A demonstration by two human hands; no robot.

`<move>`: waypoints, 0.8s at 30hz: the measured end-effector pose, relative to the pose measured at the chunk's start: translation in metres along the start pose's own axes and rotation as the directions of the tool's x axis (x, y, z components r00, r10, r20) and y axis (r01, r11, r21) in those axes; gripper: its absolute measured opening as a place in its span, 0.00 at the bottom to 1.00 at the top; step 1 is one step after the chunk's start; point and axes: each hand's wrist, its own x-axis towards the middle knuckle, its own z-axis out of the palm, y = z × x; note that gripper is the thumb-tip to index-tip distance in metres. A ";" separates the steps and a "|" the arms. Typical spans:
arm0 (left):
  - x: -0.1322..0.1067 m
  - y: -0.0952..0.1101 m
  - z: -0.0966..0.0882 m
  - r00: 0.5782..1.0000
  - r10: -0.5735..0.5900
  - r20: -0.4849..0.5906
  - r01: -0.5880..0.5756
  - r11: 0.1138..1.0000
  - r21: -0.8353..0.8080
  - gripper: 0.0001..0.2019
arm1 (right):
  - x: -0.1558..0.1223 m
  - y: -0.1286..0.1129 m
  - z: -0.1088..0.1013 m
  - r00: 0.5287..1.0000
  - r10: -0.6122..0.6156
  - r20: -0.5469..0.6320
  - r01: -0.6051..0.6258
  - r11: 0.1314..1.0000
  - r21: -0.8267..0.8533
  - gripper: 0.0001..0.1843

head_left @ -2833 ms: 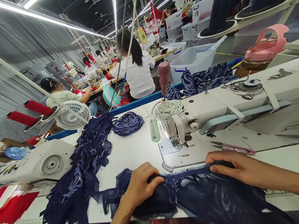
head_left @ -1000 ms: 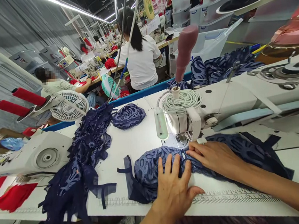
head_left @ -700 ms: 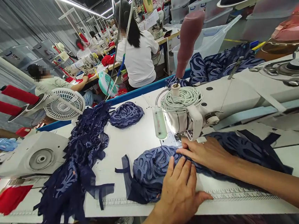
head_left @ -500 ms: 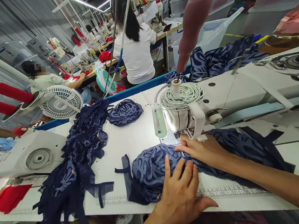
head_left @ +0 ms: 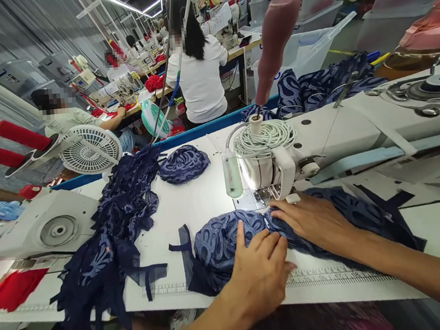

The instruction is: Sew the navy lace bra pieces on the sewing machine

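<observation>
Bra, navy, lying on the table at six o'clock of the foot. Left hand: loosely spread, resting on it. Right hand: half-curled over it at four o'clock; whether it pinches, I cannot tell. Hazards, as I judge: fingertips nipped, should the foot drop; skewed stitching from uneven pressing.

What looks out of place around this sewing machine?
A pink tool with a bulbous handle leans handle-up in the white fitting atop the white sewing machine, an odd perch. A jumbled navy lace heap hangs untidily over the front edge of the white table. No spill or damage is evident.
</observation>
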 end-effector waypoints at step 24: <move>0.033 -0.043 0.007 0.931 -0.366 -0.017 0.351 0.905 -0.240 0.03 | 0.012 -0.004 -0.011 0.982 0.008 0.188 -0.072 0.939 0.337 0.10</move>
